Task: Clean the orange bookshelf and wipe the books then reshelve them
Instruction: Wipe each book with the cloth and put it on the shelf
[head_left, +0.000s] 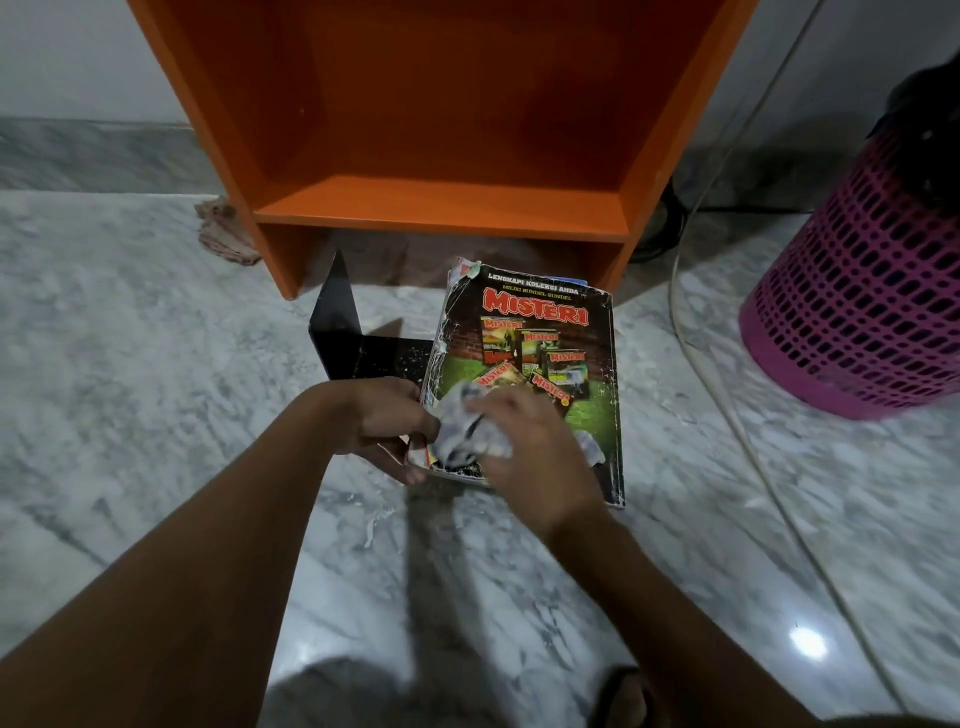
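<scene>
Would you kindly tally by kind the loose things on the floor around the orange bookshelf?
Book piles: 1, the Misteri stack (number of books cannot be told)
Cloths: 2, the white cloth under the right hand and the pinkish rag
Bookends: 1, black bookend
Baskets: 1, pink basket
Total: 5

A single head-worn camera looks forward and steeply down from above the person's arms, close over the marble floor (156, 415). It faces the orange bookshelf (441, 156) at the far centre, near enough that its top is cut off. The wide lens bends straight lines at the right edge, beside the pink basket (857, 312)
</scene>
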